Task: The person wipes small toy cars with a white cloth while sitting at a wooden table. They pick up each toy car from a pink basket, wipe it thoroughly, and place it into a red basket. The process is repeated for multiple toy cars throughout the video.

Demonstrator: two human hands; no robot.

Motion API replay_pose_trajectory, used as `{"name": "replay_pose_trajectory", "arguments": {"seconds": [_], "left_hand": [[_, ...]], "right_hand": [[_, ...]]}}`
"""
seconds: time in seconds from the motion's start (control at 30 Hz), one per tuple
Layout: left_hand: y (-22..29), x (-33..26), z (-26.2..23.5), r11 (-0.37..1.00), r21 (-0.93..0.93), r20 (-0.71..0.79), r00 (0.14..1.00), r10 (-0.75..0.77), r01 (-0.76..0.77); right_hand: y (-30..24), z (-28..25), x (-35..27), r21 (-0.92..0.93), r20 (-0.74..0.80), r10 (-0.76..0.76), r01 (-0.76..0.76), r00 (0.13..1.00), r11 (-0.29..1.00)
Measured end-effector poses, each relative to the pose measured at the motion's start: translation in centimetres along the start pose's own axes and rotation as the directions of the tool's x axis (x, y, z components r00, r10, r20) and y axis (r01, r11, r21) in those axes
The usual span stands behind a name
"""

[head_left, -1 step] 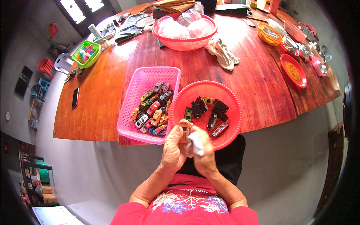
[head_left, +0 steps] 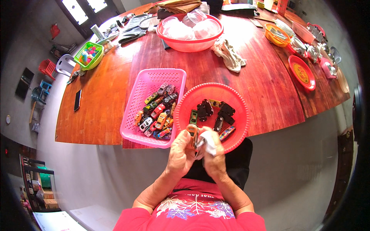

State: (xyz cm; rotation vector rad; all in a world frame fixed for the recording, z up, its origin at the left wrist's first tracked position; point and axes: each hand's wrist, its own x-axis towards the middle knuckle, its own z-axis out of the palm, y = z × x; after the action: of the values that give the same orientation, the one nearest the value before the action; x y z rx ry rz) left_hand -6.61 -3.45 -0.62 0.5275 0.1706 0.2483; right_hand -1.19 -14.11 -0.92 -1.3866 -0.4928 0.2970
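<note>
My left hand (head_left: pixel 180 156) is closed around an orange toy car (head_left: pixel 192 133), held upright just over the near rim of the round red basket (head_left: pixel 237 102). Pressed against the car's side is a white cloth (head_left: pixel 209 145), gripped in my right hand (head_left: pixel 215 163), whose fingers are partly blurred. Inside the round basket lie a green toy car (head_left: pixel 193 116), a multicoloured one (head_left: pixel 227 133) and several black ones, some upside down. Left of it, a pink rectangular basket (head_left: pixel 133 101) holds a pile of toy cars in many colours.
Farther back on the wooden table (head_left: pixel 266 88) stands a red basket (head_left: pixel 189 46) of clear plastic items, with a crumpled pale cloth (head_left: pixel 230 56) beside it. A phone (head_left: pixel 78 100) and a green basket (head_left: pixel 101 57) are at left. A red plate (head_left: pixel 301 73) sits at right.
My right hand and the white cloth have shifted a little to the right. The orange car has moved slightly right and down in my left hand.
</note>
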Motion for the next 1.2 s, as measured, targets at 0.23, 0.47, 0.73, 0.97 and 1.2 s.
{"name": "replay_pose_trajectory", "arguments": {"seconds": [0.23,0.47,0.73,0.97,1.2], "left_hand": [[-1.4,0.2,3.4,0.992,0.097,-0.16,0.982,0.098,-0.083],[-0.9,0.9,1.7,0.965,0.183,-0.24,0.944,0.228,-0.187],[1.8,2.3,-0.5,0.426,0.877,-0.021,0.868,0.496,-0.222],[7.2,3.0,-7.9,-0.747,0.653,0.174,0.935,0.309,0.125],[5.6,3.9,-1.8,-0.694,0.718,0.373,0.868,0.328,-0.047]], "right_hand": [[-1.7,0.3,2.4,0.107,0.007,0.008,-0.008,1.0,0.994],[-1.0,0.9,0.6,-0.561,0.171,-0.33,0.368,0.928,0.741],[-1.4,-1.0,-0.5,-0.563,0.327,-0.221,0.377,0.919,0.735],[-1.8,-2.4,0.2,-0.469,0.182,-0.287,0.34,0.94,0.815],[-1.3,-2.7,-0.2,-0.48,0.199,-0.322,0.379,0.925,0.791]]}}
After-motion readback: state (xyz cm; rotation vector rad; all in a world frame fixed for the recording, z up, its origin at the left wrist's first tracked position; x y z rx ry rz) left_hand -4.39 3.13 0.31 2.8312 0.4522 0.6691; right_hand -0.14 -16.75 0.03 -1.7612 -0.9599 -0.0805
